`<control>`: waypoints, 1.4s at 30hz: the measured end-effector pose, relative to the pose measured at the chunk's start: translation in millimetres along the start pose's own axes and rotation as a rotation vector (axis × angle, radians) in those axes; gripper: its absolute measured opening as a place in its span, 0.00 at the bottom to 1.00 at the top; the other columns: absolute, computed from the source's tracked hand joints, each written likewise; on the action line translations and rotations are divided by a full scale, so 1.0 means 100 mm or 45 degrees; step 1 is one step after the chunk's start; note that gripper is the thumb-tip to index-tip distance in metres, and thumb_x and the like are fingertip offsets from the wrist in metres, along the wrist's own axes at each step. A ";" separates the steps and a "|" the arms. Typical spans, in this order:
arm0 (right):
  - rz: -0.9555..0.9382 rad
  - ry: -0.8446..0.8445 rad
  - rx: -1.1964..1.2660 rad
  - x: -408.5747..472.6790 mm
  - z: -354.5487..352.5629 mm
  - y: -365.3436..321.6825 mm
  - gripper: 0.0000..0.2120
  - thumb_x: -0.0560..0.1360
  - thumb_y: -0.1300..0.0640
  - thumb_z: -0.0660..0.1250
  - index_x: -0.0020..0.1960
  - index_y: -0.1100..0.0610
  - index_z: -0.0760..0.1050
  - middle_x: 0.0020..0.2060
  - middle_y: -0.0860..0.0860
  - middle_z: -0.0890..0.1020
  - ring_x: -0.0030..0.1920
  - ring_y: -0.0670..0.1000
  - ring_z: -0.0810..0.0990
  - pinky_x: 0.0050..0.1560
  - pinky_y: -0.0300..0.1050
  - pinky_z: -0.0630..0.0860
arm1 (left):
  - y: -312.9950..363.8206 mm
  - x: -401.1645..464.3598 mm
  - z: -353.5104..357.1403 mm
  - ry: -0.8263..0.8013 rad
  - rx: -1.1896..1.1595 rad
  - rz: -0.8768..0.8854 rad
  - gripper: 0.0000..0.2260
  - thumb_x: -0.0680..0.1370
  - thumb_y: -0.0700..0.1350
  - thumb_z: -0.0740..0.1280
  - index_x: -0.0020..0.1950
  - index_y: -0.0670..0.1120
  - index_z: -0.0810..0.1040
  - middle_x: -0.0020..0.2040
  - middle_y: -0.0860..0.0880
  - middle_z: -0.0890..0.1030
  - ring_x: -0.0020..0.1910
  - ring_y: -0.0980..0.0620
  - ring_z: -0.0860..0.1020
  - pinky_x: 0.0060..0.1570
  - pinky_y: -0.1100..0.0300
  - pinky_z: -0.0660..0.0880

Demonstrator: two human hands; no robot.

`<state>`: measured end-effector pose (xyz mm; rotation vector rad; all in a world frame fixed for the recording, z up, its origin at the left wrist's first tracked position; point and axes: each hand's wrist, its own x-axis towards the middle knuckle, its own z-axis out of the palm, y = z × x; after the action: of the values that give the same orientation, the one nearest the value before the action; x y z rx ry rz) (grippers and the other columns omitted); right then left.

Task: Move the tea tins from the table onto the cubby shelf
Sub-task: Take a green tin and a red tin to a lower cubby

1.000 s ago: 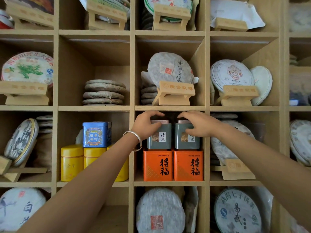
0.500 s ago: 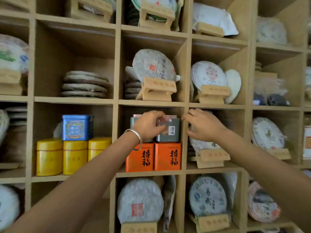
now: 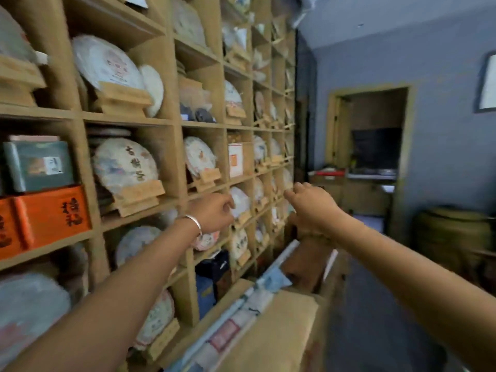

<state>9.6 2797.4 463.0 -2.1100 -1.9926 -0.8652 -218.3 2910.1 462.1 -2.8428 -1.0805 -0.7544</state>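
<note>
Left fingers: I'm seeing the left hand (image 3: 212, 213) with fingers loosely curled, holding nothing, hanging in the air in front of the shelf (image 3: 171, 122).
Right fingers: the right hand (image 3: 311, 208) is also loosely curled and holding nothing, hovering out past the shelf's far end.
Wrist: a silver bangle (image 3: 194, 224) is sitting on the left wrist.
Arms: both forearms are reaching up from the bottom corners, well apart from each other.
Tins: I'm looking at a grey-green tin (image 3: 39, 165) standing in a cubby at the far left, resting on top of an orange tin (image 3: 55, 214); a second orange tin (image 3: 6, 226) is just beside it, cut off by the frame edge. Both hands are well away from them.
Neighbours: a round tea cake (image 3: 124, 165) is leaning on a wooden stand (image 3: 139, 196) in the next cubby to the right.
Below: a cardboard box (image 3: 271, 334) is sitting under the hands, close to the shelf.
Room: a grey wall (image 3: 442, 63) with a doorway (image 3: 375, 146) is filling the right side; everything is motion-blurred.
</note>
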 end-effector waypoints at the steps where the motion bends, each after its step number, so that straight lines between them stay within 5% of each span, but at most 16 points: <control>1: 0.072 -0.045 -0.055 -0.28 0.01 0.24 0.21 0.73 0.52 0.63 0.64 0.57 0.68 0.56 0.58 0.74 0.57 0.61 0.74 0.48 0.52 0.73 | 0.23 0.09 0.17 -0.037 -0.039 0.057 0.11 0.74 0.46 0.67 0.55 0.46 0.78 0.51 0.48 0.81 0.49 0.47 0.79 0.47 0.55 0.75; 15: 1.066 -0.523 -0.493 -4.29 -0.78 2.43 0.21 0.74 0.50 0.65 0.64 0.56 0.68 0.58 0.58 0.74 0.58 0.59 0.75 0.51 0.51 0.73 | 4.54 0.24 1.72 -0.411 -0.572 0.837 0.11 0.71 0.48 0.69 0.52 0.51 0.79 0.43 0.55 0.79 0.44 0.53 0.78 0.45 0.61 0.73; 21: 1.223 -0.699 -0.568 -5.67 -1.11 2.93 0.21 0.73 0.46 0.65 0.60 0.56 0.68 0.55 0.57 0.74 0.56 0.59 0.75 0.43 0.48 0.66 | 6.02 -0.09 2.04 -0.542 -0.676 0.991 0.13 0.71 0.49 0.68 0.54 0.51 0.78 0.45 0.54 0.80 0.44 0.55 0.78 0.47 0.58 0.78; 25: 1.264 -0.808 -0.542 -6.33 -1.08 3.30 0.23 0.73 0.47 0.65 0.64 0.56 0.67 0.58 0.57 0.74 0.57 0.58 0.74 0.46 0.49 0.72 | 6.93 -0.33 2.31 -0.645 -0.644 1.110 0.15 0.72 0.51 0.68 0.58 0.52 0.77 0.46 0.55 0.77 0.46 0.54 0.76 0.45 0.61 0.73; 33: 1.278 -0.871 -0.381 -7.17 -0.72 4.05 0.20 0.73 0.48 0.67 0.61 0.56 0.69 0.57 0.58 0.75 0.55 0.58 0.75 0.44 0.48 0.71 | 8.14 -0.68 3.10 -0.913 -0.563 1.122 0.22 0.72 0.54 0.69 0.63 0.47 0.72 0.57 0.46 0.77 0.55 0.44 0.76 0.50 0.55 0.72; 42: 1.348 -0.984 -0.126 -7.87 0.25 4.58 0.26 0.71 0.49 0.67 0.65 0.57 0.66 0.56 0.58 0.73 0.56 0.60 0.74 0.47 0.50 0.72 | 8.60 -1.03 4.48 -1.159 -0.560 0.864 0.35 0.70 0.58 0.70 0.72 0.45 0.63 0.67 0.43 0.69 0.65 0.43 0.70 0.61 0.49 0.71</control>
<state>471.3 2055.3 207.0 -3.2494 -0.6138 0.0715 449.7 2268.0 156.9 -3.6226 0.2059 0.4555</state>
